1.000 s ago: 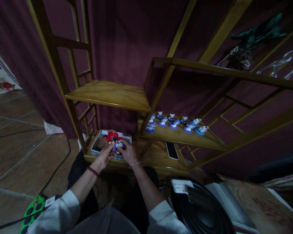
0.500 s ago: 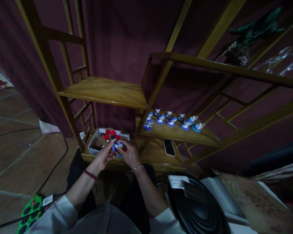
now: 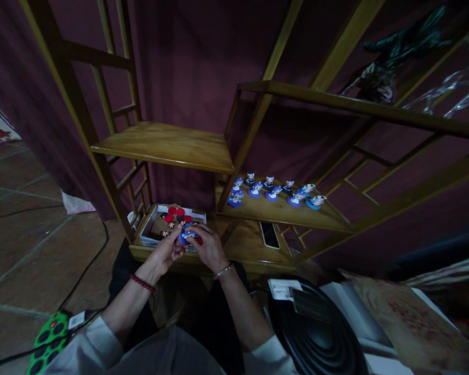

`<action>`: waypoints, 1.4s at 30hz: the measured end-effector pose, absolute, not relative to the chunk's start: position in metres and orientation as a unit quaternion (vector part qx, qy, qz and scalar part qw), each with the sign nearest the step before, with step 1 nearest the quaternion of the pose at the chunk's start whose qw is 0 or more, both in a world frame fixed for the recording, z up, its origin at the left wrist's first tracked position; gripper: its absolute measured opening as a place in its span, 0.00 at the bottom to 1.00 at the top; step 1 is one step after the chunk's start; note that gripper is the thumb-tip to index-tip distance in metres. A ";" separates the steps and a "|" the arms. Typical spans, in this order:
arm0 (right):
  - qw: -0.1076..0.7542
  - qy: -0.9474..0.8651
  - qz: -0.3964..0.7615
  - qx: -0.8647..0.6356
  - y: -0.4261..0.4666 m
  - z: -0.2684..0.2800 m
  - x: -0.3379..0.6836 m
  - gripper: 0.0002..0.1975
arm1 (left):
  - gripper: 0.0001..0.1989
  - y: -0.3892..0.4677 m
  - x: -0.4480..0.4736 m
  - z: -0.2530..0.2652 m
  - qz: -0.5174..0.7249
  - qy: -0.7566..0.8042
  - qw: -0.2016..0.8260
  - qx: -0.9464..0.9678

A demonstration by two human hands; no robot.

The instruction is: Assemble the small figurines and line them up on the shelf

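Observation:
Between my two hands is a small purple-blue figurine (image 3: 186, 237), held over the front edge of a shallow box. My left hand (image 3: 167, 253) grips its base side, with thumb and fingers closed. From the right, my right hand (image 3: 210, 247) pinches it, its fingers covering part of the top. Behind them the cardboard box (image 3: 149, 227) contains red round pieces (image 3: 169, 218) and several small dark-and-tan figurines (image 3: 164, 233). To the right, several finished-looking figurines (image 3: 273, 192) on round purple, black and blue bases stand on a wooden shelf (image 3: 258, 212).
A phone (image 3: 270, 235) lies on the lower board right of my hands. The empty-topped upper shelf board (image 3: 164, 146) overhangs the box. A black ribbed round object (image 3: 316, 333) sits at lower right. A green power strip (image 3: 49, 341) with cables lies on the tiled floor.
My right hand's fingers have shifted slightly over the top of the figurine, and its wrist has turned a little. The view has moved slightly; the figurine stays between both hands.

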State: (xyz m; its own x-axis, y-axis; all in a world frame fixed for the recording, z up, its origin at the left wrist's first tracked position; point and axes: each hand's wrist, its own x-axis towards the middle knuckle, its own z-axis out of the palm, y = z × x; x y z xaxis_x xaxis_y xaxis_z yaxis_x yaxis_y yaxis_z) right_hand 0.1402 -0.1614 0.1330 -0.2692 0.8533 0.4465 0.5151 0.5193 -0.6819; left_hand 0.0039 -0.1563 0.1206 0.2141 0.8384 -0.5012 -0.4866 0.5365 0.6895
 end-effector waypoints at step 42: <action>0.370 -0.772 0.185 -0.483 -0.167 0.147 0.135 0.11 | 0.14 -0.157 0.008 0.128 0.441 0.460 0.754 0.159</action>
State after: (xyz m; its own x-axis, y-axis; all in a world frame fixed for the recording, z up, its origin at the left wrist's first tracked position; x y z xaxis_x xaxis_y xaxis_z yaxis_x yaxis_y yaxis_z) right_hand 0.1346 -0.1671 0.1470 -0.2591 0.8828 0.3919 0.6093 0.4642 -0.6429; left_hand 0.0083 -0.1570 0.1282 0.1880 0.8114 -0.5534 -0.5194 0.5604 0.6452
